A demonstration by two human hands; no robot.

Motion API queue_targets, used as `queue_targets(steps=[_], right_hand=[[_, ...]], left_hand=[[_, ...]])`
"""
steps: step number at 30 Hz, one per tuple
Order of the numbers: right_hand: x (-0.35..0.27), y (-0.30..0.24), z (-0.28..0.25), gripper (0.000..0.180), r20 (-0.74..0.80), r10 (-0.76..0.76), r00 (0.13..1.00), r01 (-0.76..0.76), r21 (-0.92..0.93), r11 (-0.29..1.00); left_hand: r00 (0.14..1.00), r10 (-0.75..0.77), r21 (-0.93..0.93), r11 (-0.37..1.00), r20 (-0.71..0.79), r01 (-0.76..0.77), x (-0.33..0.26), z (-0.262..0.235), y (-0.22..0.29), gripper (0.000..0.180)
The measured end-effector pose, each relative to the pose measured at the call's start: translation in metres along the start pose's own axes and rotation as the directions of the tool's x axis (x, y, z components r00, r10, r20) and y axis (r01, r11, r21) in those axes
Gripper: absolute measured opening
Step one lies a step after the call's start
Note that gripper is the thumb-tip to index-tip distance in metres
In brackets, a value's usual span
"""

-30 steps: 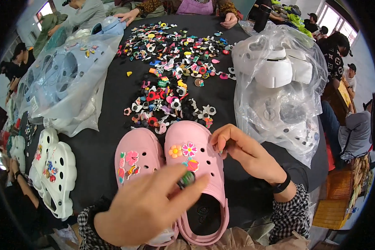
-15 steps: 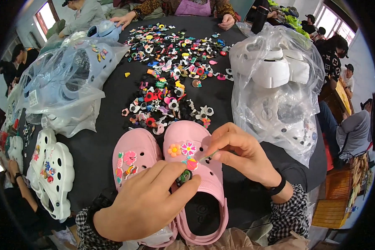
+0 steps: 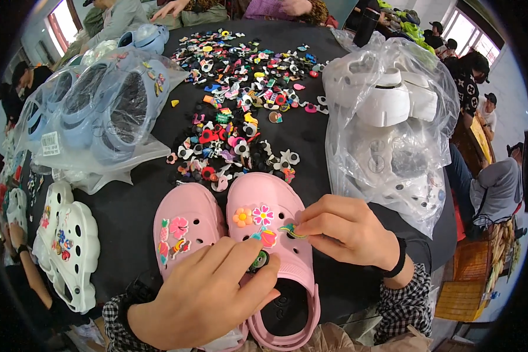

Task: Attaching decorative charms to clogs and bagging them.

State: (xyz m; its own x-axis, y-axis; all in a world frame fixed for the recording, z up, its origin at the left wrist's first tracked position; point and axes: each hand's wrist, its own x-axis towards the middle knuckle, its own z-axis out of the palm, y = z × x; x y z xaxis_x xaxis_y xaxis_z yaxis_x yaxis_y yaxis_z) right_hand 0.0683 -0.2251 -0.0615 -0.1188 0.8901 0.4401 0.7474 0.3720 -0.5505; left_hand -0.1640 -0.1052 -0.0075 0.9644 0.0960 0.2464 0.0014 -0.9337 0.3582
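A pair of pink clogs lies before me. On the right clog point(image 3: 268, 190) sit an orange flower charm point(image 3: 242, 217), a pink-and-white flower charm point(image 3: 263, 215) and a pink tulip-like charm point(image 3: 268, 237). The left clog point(image 3: 185, 199) carries a pink flower and other charms. My left hand point(image 3: 202, 287) lies over the clogs, thumb and forefinger closed around a round green-and-black charm point(image 3: 259, 261). My right hand point(image 3: 349, 229) pinches a small green charm point(image 3: 290, 230) at the right clog's upper side, close to its holes. Whether its stem is in a hole is hidden.
Loose charms point(image 3: 240, 108) cover the table's middle. Bagged blue clogs point(image 3: 108, 105) stand left, bagged white clogs point(image 3: 393, 111) right. A decorated white clog point(image 3: 70, 246) lies at the left edge. A dark bottle point(image 3: 366, 26) stands far right. People sit around the room.
The green charm in my right hand has turned to show its face. My left hand and the round charm have shifted slightly toward me. The person opposite has drawn their hands back.
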Motion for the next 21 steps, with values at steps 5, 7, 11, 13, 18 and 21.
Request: queue_targets(steps=[5,7,11,13,18,21], right_hand=[[-0.002,-0.002,0.000,0.020,-0.009,-0.193,0.981,0.182,-0.292,0.939],[0.000,-0.011,0.001,0.020,0.014,-0.214,0.977,0.202,-0.388,0.899],[0.002,-0.021,0.005,0.019,0.054,-0.230,0.972,0.222,-0.541,0.811],[0.003,-0.024,0.009,0.020,0.057,-0.232,0.971,0.224,-0.550,0.805],[0.008,-0.029,0.018,0.021,0.080,-0.189,0.979,0.199,-0.599,0.776],[0.015,-0.040,0.019,0.020,0.115,-0.099,0.988,0.148,-0.589,0.795]], left_hand=[[1.000,0.025,0.021,0.999,0.001,-0.025,0.002,0.005,-0.003,0.044],[0.999,0.027,0.013,1.000,-0.021,-0.026,0.003,0.008,-0.004,0.041],[0.999,0.030,0.023,0.999,-0.038,-0.029,0.002,0.010,-0.005,0.036],[0.998,0.044,0.017,0.999,-0.053,-0.043,0.002,0.008,-0.005,0.031],[0.989,0.124,0.103,0.988,-0.079,-0.115,-0.002,0.014,-0.006,0.030],[0.986,0.118,0.163,0.982,-0.121,-0.097,-0.001,0.015,-0.001,0.023]])
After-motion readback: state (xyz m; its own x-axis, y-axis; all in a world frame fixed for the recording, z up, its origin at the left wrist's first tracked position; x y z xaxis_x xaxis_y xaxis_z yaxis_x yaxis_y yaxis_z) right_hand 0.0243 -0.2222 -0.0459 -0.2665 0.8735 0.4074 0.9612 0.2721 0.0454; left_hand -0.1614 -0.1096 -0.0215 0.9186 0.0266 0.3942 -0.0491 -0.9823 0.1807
